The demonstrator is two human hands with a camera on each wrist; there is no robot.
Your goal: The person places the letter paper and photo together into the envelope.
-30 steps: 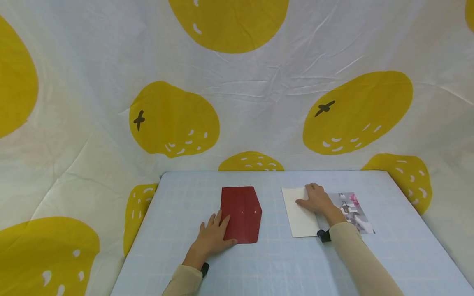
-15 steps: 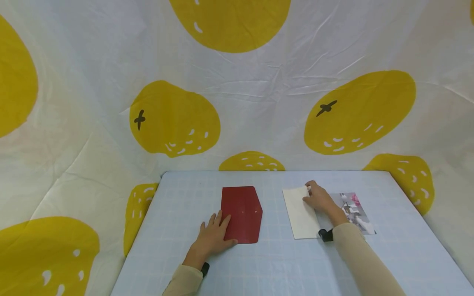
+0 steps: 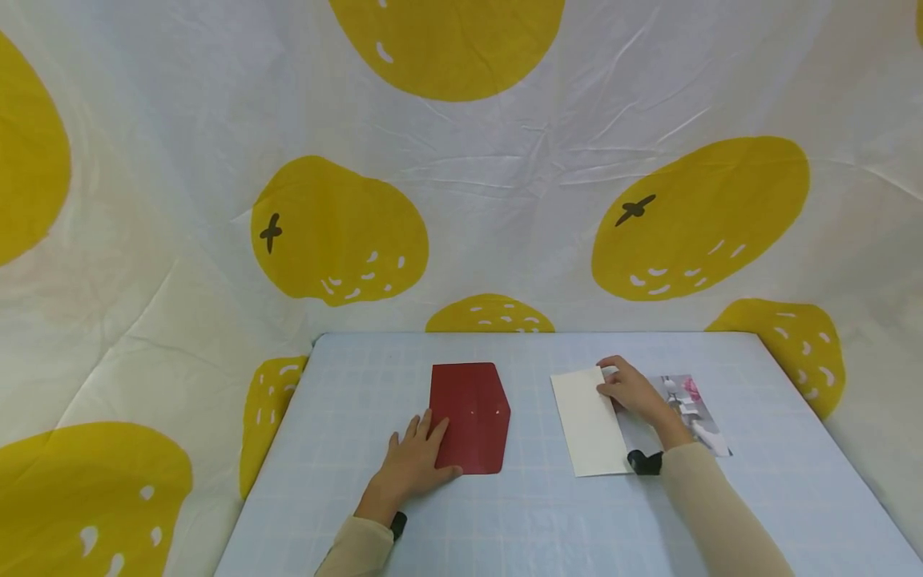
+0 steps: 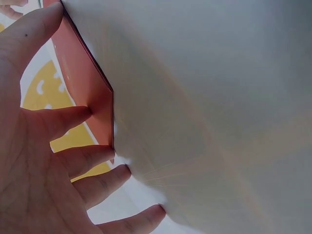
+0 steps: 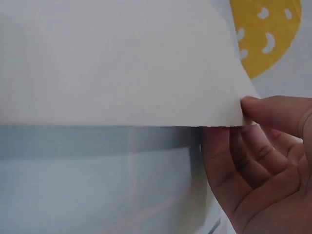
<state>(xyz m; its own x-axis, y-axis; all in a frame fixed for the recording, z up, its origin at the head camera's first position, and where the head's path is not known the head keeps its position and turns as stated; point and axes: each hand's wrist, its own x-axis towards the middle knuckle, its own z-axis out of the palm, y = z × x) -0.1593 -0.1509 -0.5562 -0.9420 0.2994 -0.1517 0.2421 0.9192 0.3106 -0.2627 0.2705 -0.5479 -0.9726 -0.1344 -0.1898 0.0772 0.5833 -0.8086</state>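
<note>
A red envelope [image 3: 472, 433] with a pointed flap lies flat on the table. On its lower left corner and edge rests my left hand [image 3: 413, 466], fingers spread. In the left wrist view, the thumb and some fingertips of the left hand [image 4: 44, 161] touch the envelope [image 4: 92, 92]. With thumb and fingers my right hand [image 3: 630, 393] pinches the upper right corner of an off-white paper sheet [image 3: 587, 425]. The right wrist view has the thumb of that hand [image 5: 268, 165] above the white sheet [image 5: 126, 68] and the fingers below, its edge raised off the table.
Partly behind the right wrist lies a grey printed picture card [image 3: 695, 409] with a pink flower. A pale blue checked cloth covers the table [image 3: 505, 521]. A white curtain with yellow fruit print [image 3: 497, 240] hangs behind and at both sides.
My right hand has gone from lying on the white sheet to pinching its corner, and has shifted slightly right. The sheet's near edge looks lower and closer. The left hand stays put.
</note>
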